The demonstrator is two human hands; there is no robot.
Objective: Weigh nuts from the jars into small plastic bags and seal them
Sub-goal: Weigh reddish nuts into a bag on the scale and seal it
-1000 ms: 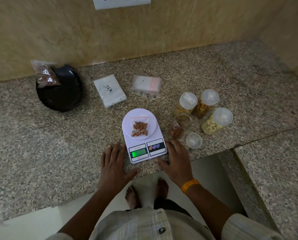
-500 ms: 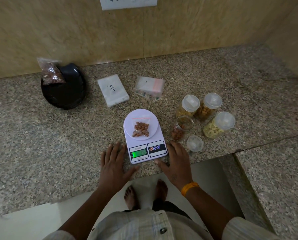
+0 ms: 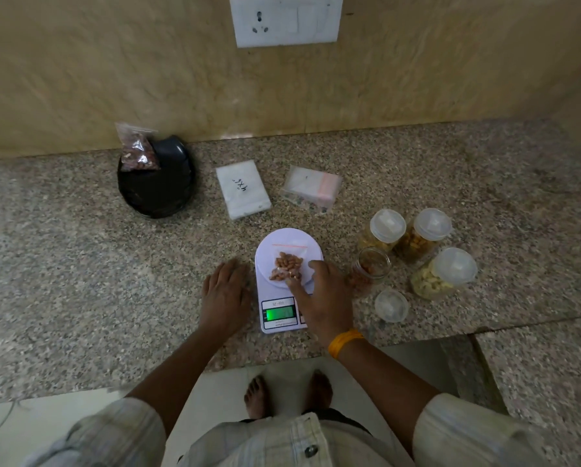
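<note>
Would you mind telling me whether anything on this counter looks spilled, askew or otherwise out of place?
No nuts look spilled. One jar beside the scale stands open, its lid lying loose on the counter nearby. A filled bag leans tilted on the rim of the black plate rather than lying flat.

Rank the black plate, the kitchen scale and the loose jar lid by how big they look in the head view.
1. black plate
2. kitchen scale, partly covered by the right hand, so close to the plate
3. loose jar lid, clearly smallest
</note>
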